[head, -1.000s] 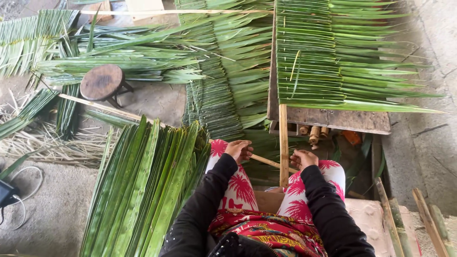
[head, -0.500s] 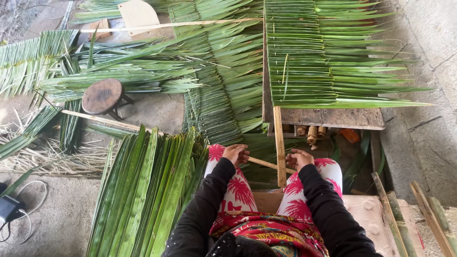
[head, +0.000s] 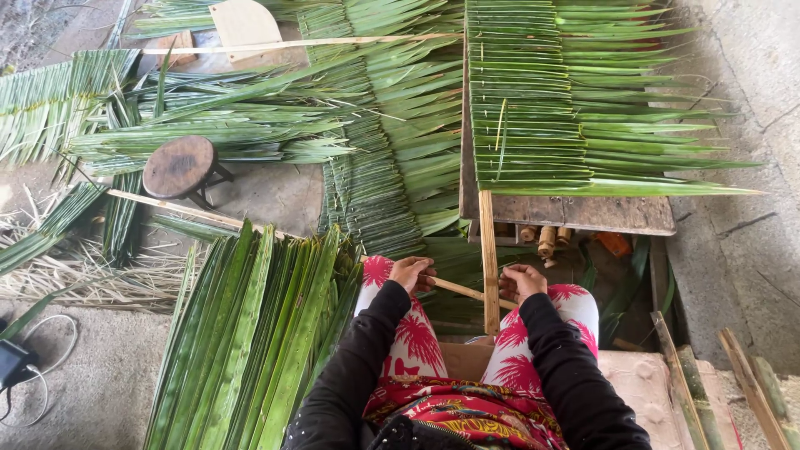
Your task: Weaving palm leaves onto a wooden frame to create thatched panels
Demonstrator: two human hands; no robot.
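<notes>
My left hand (head: 412,272) rests on my left knee with its fingers curled around one end of a thin wooden stick (head: 460,290). The stick slants across to my right hand (head: 522,282), which is closed over its other end on my right knee. Between my knees an upright bamboo slat (head: 488,258) runs up to a wooden table (head: 583,212). On the table lies a panel of folded green palm leaves (head: 542,100) threaded along that slat.
A thick pile of long green palm leaves (head: 258,333) lies at my left. A small round wooden stool (head: 179,167) stands beyond it. More woven leaf panels (head: 375,142) cover the floor ahead. Bamboo poles (head: 725,375) lie at right, a cable (head: 37,367) at left.
Both hands have stayed on the stick at my knees with only slight shifts. The view has tilted a little.
</notes>
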